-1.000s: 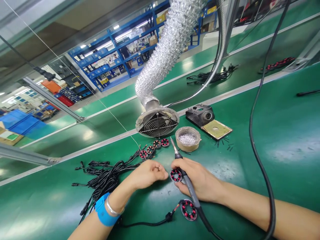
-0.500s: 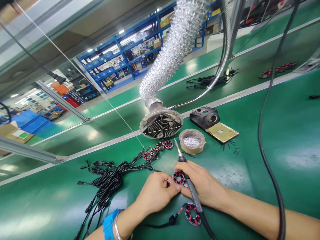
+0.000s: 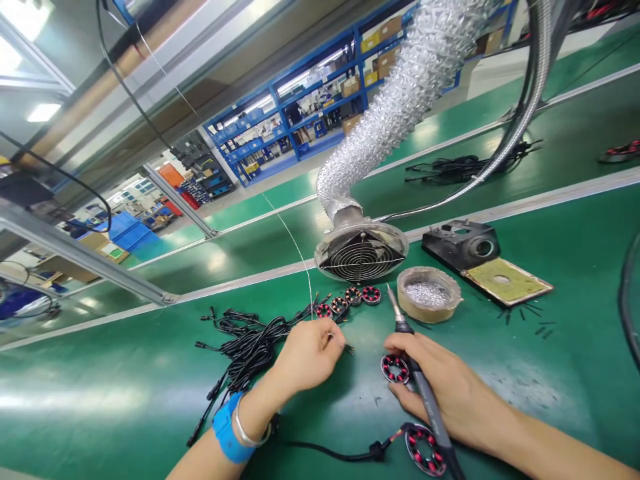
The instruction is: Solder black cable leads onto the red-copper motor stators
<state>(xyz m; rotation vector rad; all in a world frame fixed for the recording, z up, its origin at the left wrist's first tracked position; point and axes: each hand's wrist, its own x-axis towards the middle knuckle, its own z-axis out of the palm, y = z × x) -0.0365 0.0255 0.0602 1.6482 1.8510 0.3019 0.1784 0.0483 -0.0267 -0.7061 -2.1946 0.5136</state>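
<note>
My right hand (image 3: 450, 380) grips a soldering iron (image 3: 425, 390), its tip pointing away from me. Thumb and fingers of the same hand also hold a small motor stator (image 3: 395, 369) with red windings. To the left, my left hand (image 3: 311, 353) is closed in a pinch on a thin solder wire (image 3: 295, 243) that hangs down from above. Just past its fingertips lies a dark cable end (image 3: 349, 349). Below the right hand, another red-wound stator (image 3: 424, 451) with a black cable (image 3: 345, 456) attached lies on the green bench, partly covered by the iron.
Several stators (image 3: 353, 295) stand in a row beyond the left hand, beside a heap of black cables (image 3: 255, 350). A round tub of metal shavings (image 3: 430, 295), an iron stand with yellow sponge (image 3: 507, 280) and a fume extractor hood (image 3: 361, 253) are at the back.
My left hand has drawn away leftward from the stator and from my right hand, still pinching the wire. The right hand keeps the iron and stator. The camera view has shifted.
</note>
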